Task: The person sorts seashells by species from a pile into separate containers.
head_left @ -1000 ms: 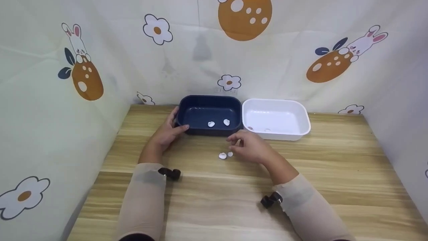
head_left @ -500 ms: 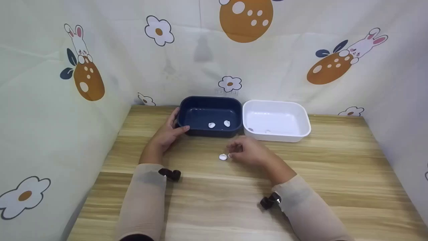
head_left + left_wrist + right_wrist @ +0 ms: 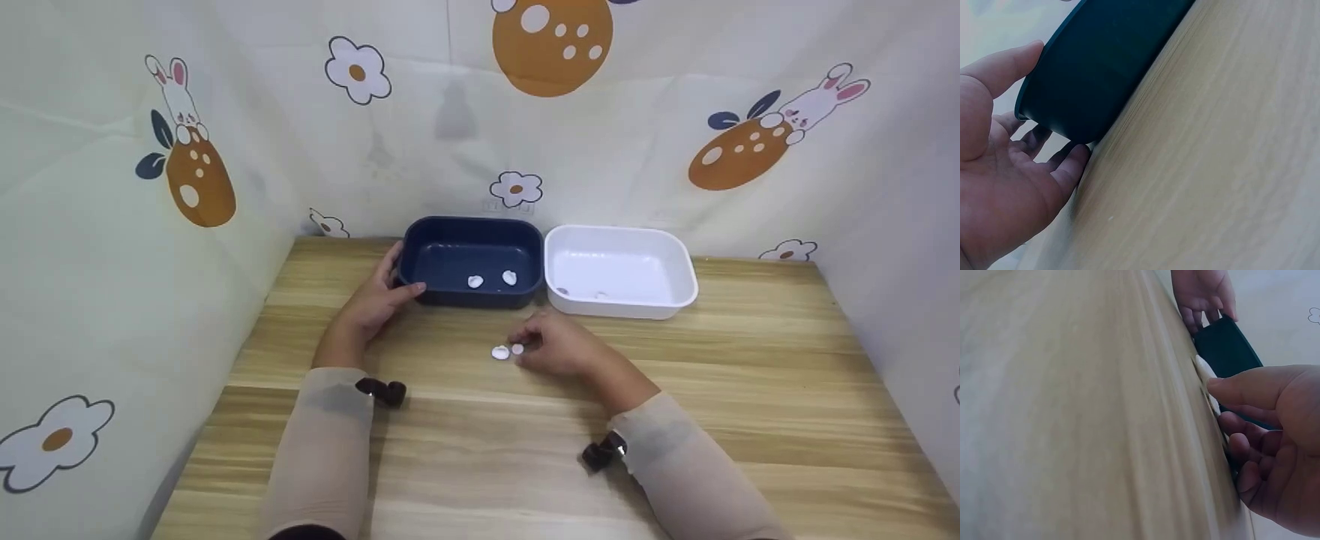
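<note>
My left hand (image 3: 373, 298) grips the left end of a dark blue box (image 3: 480, 298), thumb on its front rim and fingers round its side. In the left wrist view the thumb (image 3: 1016, 64) lies at the rim of the box (image 3: 1100, 62). Two white shell-like pieces, one at left (image 3: 475, 282) and one at right (image 3: 510, 278), lie inside. In front of the box, my right hand (image 3: 559, 345) pinches a small round white piece (image 3: 517, 349) between thumb and forefinger, low at the tabletop. A larger white shell-like piece (image 3: 500, 352) lies just left of it.
A white box (image 3: 622, 309) stands against the dark blue one on its right, with a small greyish piece (image 3: 563, 291) and a pale one (image 3: 601, 295) inside. A printed curtain (image 3: 615, 135) hangs close behind both boxes. The wooden table (image 3: 480, 450) runs out towards me.
My right hand has come down slightly, and its thumb and forefinger have closed about the small white piece. The left hand keeps its hold on the dark blue box.
</note>
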A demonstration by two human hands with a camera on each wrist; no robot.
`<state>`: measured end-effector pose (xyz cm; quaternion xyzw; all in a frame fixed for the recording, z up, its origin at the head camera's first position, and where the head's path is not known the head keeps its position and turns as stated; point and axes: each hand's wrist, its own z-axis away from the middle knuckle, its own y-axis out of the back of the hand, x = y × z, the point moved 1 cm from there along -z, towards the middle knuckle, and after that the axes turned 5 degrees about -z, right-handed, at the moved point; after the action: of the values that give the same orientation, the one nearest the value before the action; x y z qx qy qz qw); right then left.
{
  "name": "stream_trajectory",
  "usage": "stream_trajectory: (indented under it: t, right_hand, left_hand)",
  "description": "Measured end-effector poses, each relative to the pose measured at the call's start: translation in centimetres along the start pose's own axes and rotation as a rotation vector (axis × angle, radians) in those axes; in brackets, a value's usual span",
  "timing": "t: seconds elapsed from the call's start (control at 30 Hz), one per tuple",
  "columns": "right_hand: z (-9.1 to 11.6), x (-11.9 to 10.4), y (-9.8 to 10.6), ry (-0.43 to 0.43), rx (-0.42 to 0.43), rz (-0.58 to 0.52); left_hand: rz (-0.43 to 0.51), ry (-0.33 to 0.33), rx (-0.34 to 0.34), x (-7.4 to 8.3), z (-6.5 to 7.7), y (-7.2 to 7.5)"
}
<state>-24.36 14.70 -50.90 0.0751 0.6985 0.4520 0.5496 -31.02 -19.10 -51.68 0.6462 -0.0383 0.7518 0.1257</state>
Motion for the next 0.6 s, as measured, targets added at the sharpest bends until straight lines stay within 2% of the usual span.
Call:
stream_trajectory:
  t: [0.3,0.6]
  right_hand:
    - [0.01,0.02,-0.05,0.003,0.01,0.022]
    - [0.04,-0.22,-0.29,-0.038,0.002,0.013]
  left_hand:
    - [-0.023,-0.002,0.016,-0.17,-0.08,0.02]
    - [0.002,-0.008,0.005,-0.26,-0.15,0.02]
